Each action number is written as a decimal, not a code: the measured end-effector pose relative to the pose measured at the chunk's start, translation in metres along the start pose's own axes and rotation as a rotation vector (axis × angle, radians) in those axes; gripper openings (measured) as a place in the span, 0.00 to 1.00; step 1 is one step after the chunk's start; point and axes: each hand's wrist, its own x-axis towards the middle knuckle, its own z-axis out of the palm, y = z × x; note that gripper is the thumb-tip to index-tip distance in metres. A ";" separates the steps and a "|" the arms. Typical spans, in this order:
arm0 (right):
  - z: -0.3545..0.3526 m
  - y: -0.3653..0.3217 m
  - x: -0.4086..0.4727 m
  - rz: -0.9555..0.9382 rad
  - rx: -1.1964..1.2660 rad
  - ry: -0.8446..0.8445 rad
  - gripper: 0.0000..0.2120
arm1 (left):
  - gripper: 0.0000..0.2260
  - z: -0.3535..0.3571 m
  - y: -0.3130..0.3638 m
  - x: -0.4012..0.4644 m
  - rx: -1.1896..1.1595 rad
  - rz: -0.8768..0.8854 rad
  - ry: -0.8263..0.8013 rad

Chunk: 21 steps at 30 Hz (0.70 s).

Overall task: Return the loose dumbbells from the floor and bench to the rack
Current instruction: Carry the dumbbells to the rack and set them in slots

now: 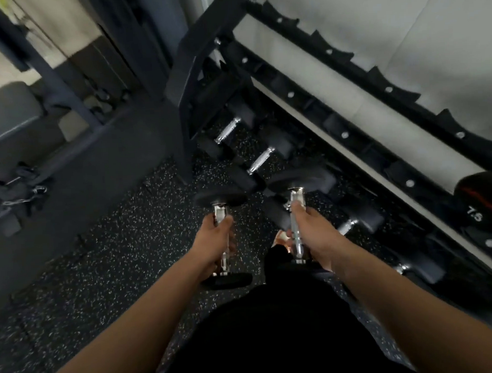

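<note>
So both hands are loaded up right now. Left hand (pixel 218 245) is wrapped around the chrome handle of one dumbbell (pixel 221 200), thumb on top, and the right hand (pixel 310 234) is clenched on the handle of a second dumbbell (pixel 298 180). Both weights are off the floor, pointing away from the body, with their black heads at the near and far ends. The right one sits a bit farther out and higher than the left, its far head close to the bottom row of the rack (pixel 344 135).

That rack runs diagonally from far centre down to near right, against a white wall (pixel 402 35). Lower tier already has several racked dumbbells (pixel 262 159) lying side by side with shiny handles. The upper tiers look mostly bare apart from a black ball-ish weight (pixel 479 199) with red trim at the right edge.

Underfoot is black speckled rubber floor (pixel 100 265). Off to the left there's a grey padded bench (pixel 10 113) and some straps with chains (pixel 19 186). It's all a bit motion-blurred.
</note>
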 end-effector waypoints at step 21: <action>-0.057 -0.158 0.099 0.054 0.164 0.139 0.27 | 0.10 0.099 0.197 0.150 0.168 0.038 -0.175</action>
